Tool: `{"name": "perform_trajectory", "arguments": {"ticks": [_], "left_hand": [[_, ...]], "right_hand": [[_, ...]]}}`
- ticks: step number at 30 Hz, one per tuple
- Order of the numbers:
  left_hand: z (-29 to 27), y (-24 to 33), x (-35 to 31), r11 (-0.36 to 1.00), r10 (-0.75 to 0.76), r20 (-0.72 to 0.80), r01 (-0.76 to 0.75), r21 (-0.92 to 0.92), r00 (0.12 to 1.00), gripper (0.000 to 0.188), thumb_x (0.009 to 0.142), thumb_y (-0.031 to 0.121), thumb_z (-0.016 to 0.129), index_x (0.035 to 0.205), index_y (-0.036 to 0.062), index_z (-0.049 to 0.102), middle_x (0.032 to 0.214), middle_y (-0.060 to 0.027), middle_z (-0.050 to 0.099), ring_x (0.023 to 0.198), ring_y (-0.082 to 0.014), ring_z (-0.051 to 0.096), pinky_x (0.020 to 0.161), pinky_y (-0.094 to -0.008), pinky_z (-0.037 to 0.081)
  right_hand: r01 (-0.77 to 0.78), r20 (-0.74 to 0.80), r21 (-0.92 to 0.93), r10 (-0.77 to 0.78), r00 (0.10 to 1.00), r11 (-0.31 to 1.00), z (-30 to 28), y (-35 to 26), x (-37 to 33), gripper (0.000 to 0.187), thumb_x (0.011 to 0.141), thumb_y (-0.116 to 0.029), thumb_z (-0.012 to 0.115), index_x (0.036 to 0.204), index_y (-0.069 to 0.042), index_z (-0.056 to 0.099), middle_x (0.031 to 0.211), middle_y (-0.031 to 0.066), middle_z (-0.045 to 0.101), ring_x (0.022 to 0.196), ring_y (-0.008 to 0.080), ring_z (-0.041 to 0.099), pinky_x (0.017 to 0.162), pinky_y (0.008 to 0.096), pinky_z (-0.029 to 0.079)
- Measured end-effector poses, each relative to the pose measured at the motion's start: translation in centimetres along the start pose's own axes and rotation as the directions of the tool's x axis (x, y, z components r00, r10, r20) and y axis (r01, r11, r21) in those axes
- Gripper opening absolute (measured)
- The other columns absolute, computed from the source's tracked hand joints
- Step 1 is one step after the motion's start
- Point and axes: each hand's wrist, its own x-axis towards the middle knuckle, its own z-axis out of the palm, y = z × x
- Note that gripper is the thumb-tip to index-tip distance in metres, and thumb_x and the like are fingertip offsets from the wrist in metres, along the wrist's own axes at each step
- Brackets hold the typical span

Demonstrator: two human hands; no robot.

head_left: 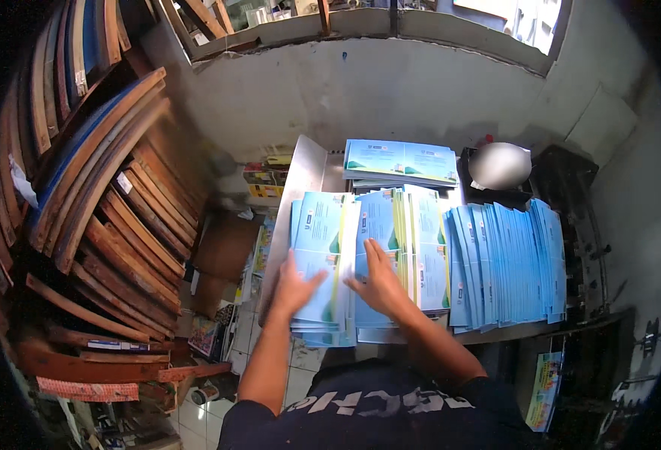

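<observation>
The left hand, thumb spread wide, touches the flat blue-and-green printed paper stack on the grey metal table; the right hand, fingers extended, lies on the neighbouring blue-and-yellow paper pile; small dark print marks both, white lettering the black shirt

- bright, whitish daylight shows in the window at the top; its right end washes out toward white;
- the blue sheets are strongly lit; the grey wall behind them looks duller;
- deep shadow lies under the right side of the counter;
- fisheye distortion bows the wooden frames at left; the corners fall to black;
- a round pale patch is blurred beyond recognition.
</observation>
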Motion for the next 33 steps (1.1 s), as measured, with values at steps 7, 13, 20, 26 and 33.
{"name": "perform_trajectory", "arguments": {"ticks": [7, 13, 20, 26, 33], "left_hand": [[2.1, 1.3, -1.7, 0.878, 0.26, -0.126, -0.18, 0.444, 0.957, 0.082, 0.082, 0.026, 0.074, 0.145, -0.0025, 0.03, 0.143, -0.0248, 0.036, 0.131, -0.0422, 0.038, 0.109, -0.0454, 0.033], [1.4, 1.9, -1.4, 0.79, 0.29, -0.09, -0.185, 0.584, 0.953, 0.073, 0.084, 0.032, 0.069, 0.141, -0.0009, 0.038, 0.145, -0.0241, 0.036, 0.131, -0.0414, 0.037, 0.107, -0.0475, 0.035], [3.8, 4.1, -1.0, 0.779, 0.566, -0.012, -0.53, 0.336, 0.824, 0.066, 0.09, 0.035, 0.064, 0.14, -0.002, 0.04, 0.142, -0.0252, 0.041, 0.13, -0.0408, 0.041, 0.107, -0.0458, 0.036], [9.6, 8.2, 1.0, 0.881, 0.044, 0.331, 0.12, -0.458, 0.943, 0.038, 0.1, 0.031, 0.053, 0.12, -0.0009, 0.058, 0.108, -0.0108, 0.066, 0.092, -0.0167, 0.062, 0.084, -0.0316, 0.049], [11.3, 14.3, -0.6, 0.953, 0.087, 0.483, 0.068, -0.294, 0.871, 0.042, 0.103, 0.034, 0.045, 0.118, -0.0026, 0.059, 0.103, -0.0093, 0.067, 0.085, -0.0142, 0.062, 0.074, -0.0323, 0.054]], "right_hand": [[0.447, 0.423, -0.648, -0.197, 0.885, 0.617, -1.9, 2.5, -6.3, 0.075, 0.082, -0.02, 0.063, 0.15, -0.011, 0.03, 0.156, 0.0185, 0.024, 0.145, 0.0372, 0.021, 0.116, 0.0551, 0.02], [0.353, 0.184, -0.437, -0.301, 0.936, 0.827, -5.9, 2.2, -7.0, 0.058, 0.086, -0.003, 0.061, 0.142, -0.007, 0.045, 0.141, 0.02, 0.049, 0.132, 0.0392, 0.046, 0.107, 0.0458, 0.039], [0.069, -0.441, 0.211, 0.032, 0.897, 0.975, -6.6, 3.9, -8.9, 0.045, 0.093, -0.002, 0.055, 0.137, 0.003, 0.047, 0.124, 0.025, 0.06, 0.116, 0.0359, 0.06, 0.098, 0.0392, 0.048], [0.355, -0.024, -0.386, -0.394, 0.919, 0.852, -3.7, 1.0, -10.1, 0.062, 0.081, -0.012, 0.071, 0.137, -0.003, 0.047, 0.141, 0.024, 0.046, 0.129, 0.0414, 0.047, 0.106, 0.0475, 0.043], [-0.135, -0.199, 0.745, 0.411, 0.89, 0.653, -7.9, 7.2, -9.0, 0.07, 0.094, -0.023, 0.06, 0.148, 0.004, 0.024, 0.149, 0.0245, 0.034, 0.138, 0.0313, 0.036, 0.114, 0.0392, 0.028]]}}
